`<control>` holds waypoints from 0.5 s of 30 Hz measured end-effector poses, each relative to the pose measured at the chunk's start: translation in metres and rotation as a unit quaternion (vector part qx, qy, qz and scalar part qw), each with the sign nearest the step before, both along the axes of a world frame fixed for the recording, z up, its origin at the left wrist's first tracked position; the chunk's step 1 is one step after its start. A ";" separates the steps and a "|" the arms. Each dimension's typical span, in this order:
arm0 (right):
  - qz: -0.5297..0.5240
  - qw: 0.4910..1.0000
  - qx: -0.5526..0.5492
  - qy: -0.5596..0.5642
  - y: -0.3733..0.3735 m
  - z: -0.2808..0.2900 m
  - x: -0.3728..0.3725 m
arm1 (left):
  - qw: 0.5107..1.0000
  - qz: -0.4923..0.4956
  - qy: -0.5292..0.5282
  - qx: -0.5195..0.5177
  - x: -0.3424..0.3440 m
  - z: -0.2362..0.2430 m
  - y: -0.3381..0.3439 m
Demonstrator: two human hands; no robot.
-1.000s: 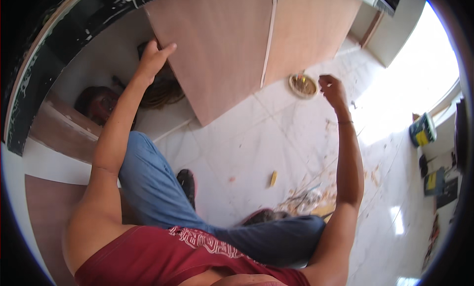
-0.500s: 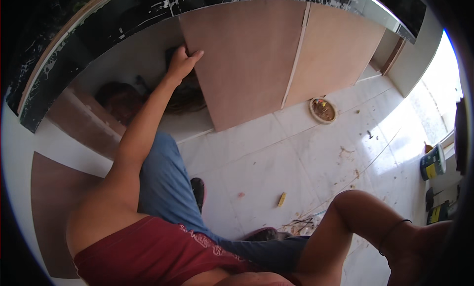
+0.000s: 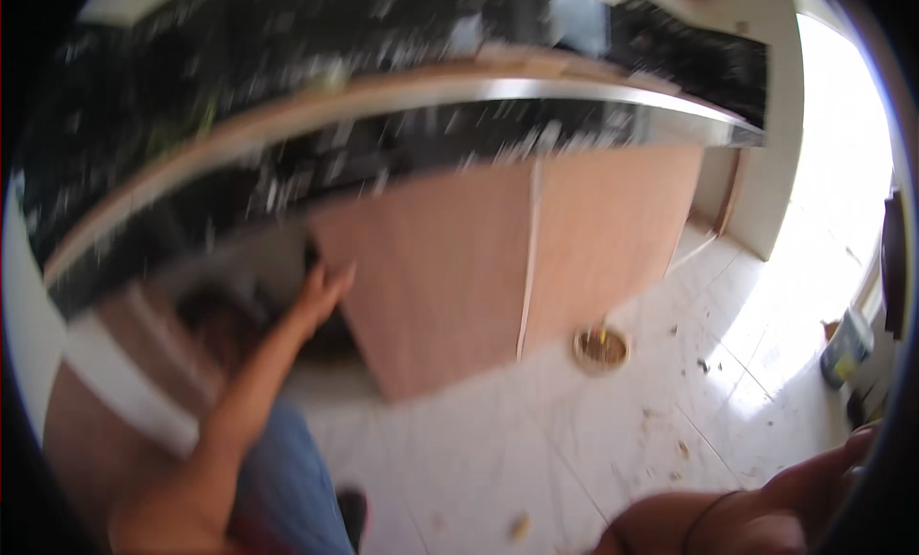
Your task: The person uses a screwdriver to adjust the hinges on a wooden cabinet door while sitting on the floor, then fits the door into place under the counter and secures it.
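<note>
My left hand (image 3: 324, 292) is at the left edge of a light brown plywood panel (image 3: 431, 287), its fingers curled behind the edge and the thumb on the front face. The panel stands upright under a black countertop (image 3: 383, 162), covering part of the cabinet front. Beside it is a second plywood panel (image 3: 613, 249), with a pale strip (image 3: 528, 258) between the two. At the lower right rim my right arm is bent, and my right hand (image 3: 852, 464) is dim and partly cut off. Its fingers do not show clearly.
Inside the dark cabinet opening at left is a blurred, dark-haired shape like a person's head (image 3: 225, 320). On the white tiled floor stand a round dish (image 3: 601, 349) and, far right, a bucket (image 3: 847, 347). Debris and a small yellow piece (image 3: 520, 527) lie about.
My view has tilted up, showing more of the countertop and blurring the picture. My left hand stays at the panel's edge. My right hand remains at the right rim.
</note>
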State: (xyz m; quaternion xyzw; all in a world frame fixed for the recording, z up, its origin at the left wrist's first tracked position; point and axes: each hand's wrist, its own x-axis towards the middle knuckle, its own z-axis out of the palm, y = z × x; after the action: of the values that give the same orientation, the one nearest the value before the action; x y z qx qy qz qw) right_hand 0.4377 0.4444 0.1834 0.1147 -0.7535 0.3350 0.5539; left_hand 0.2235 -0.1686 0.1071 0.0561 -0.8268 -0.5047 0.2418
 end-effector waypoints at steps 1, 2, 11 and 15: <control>-0.021 0.999 -0.025 0.006 0.006 0.004 0.004 | 0.999 -0.044 -0.021 0.025 0.007 -0.003 -0.017; -0.050 0.998 -0.045 0.016 0.026 0.007 0.014 | 0.995 -0.087 0.017 0.034 0.011 -0.004 -0.011; -0.162 0.972 -0.147 0.081 0.086 -0.031 0.071 | 0.998 -0.010 -0.013 0.065 0.020 0.010 -0.028; -0.187 0.971 -0.142 0.049 0.083 -0.040 0.062 | 0.987 -0.137 0.025 0.081 -0.009 0.006 -0.044</control>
State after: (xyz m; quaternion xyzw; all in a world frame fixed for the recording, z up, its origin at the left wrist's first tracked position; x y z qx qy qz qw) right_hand 0.5000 0.5279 0.1439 -0.0916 -0.6785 0.3231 0.6533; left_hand 0.2140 -0.2124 0.1130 -0.0506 -0.7770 -0.5994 0.1854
